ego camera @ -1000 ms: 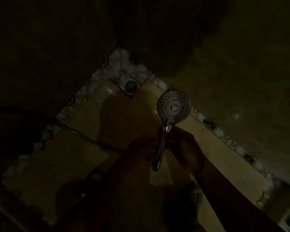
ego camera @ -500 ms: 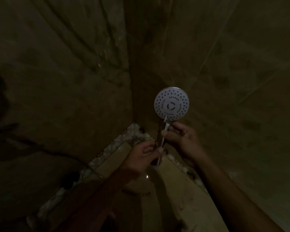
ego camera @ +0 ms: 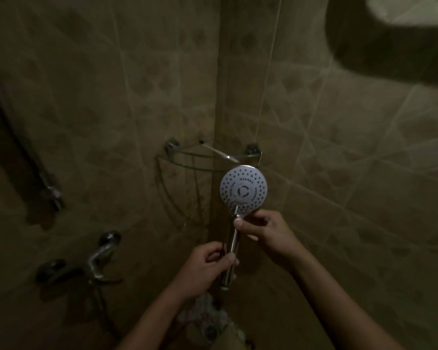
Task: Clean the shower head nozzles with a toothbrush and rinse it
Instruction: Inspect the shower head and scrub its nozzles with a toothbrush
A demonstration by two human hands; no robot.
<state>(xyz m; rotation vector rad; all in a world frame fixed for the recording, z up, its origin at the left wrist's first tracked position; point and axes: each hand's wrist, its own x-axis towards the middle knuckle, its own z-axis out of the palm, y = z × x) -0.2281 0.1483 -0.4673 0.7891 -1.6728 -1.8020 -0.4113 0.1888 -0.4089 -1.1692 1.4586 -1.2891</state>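
A round white shower head (ego camera: 243, 189) with rows of dark nozzle holes faces me, held upright in front of the tiled corner. Its chrome handle (ego camera: 232, 251) runs down from it. My left hand (ego camera: 208, 266) grips the lower part of the handle. My right hand (ego camera: 264, 229) pinches the neck just below the head, thumb on the front. No toothbrush shows in this dim view, and no hose is visible at the handle's lower end.
A wire corner shelf (ego camera: 208, 157) hangs on the wall just behind the shower head. A chrome mixer tap (ego camera: 96, 261) sticks out of the left wall, with a vertical rail (ego camera: 48, 188) above it. The floor drain (ego camera: 210, 330) lies below my arms.
The view has tilted up from the floor to the walls. Both hands have raised the shower head, which now sits in front of the corner shelf.
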